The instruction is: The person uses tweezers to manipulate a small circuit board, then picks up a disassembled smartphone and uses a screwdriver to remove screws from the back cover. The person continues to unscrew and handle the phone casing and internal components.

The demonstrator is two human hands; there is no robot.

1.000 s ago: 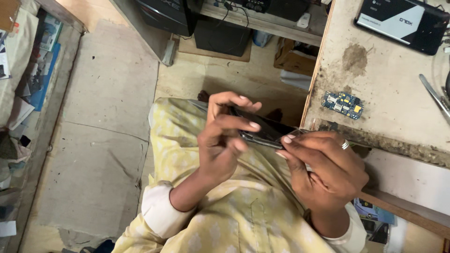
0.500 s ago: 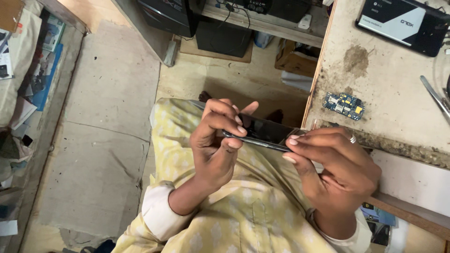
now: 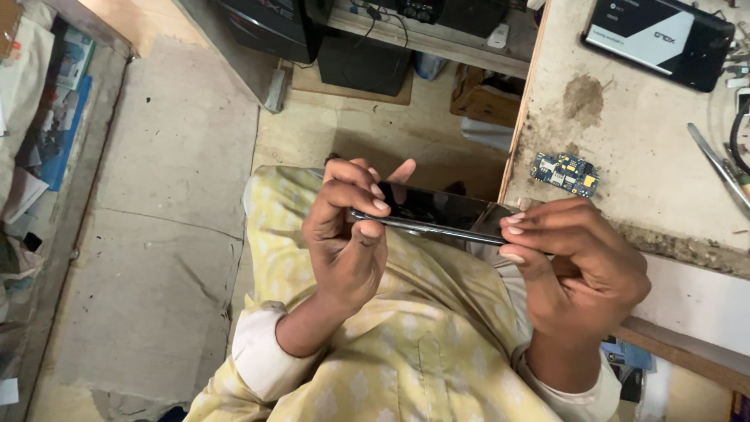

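Gripping a dark smartphone (image 3: pixel 437 212) edge-on above the lap, the 2 hands hold it between them, just off the edge of the workbench (image 3: pixel 648 156). The left hand (image 3: pixel 348 234) pinches the near end, fingers curled over the glossy face and the thumb pressed up against the metal rim, so it is clamped on the phone. The right hand (image 3: pixel 578 266) closes on the far end, fingertips (image 3: pixel 512 221) bunched together along the rim with the nails set at the seam. By the look of it, the step in hand is working at the phone's edge, prying or pressing where the face meets the frame; which of the 2 cannot be told. A next move would call for steady counter-pressure from the left thumb while the right nails find purchase, without flexing the glass. On the bench, well apart from the hands, lie a small blue circuit board (image 3: pixel 566 173), a black box with a white panel (image 3: pixel 656 39) and metal tweezers (image 3: pixel 719 166). The person wears a pale yellow patterned shirt (image 3: pixel 406 352).
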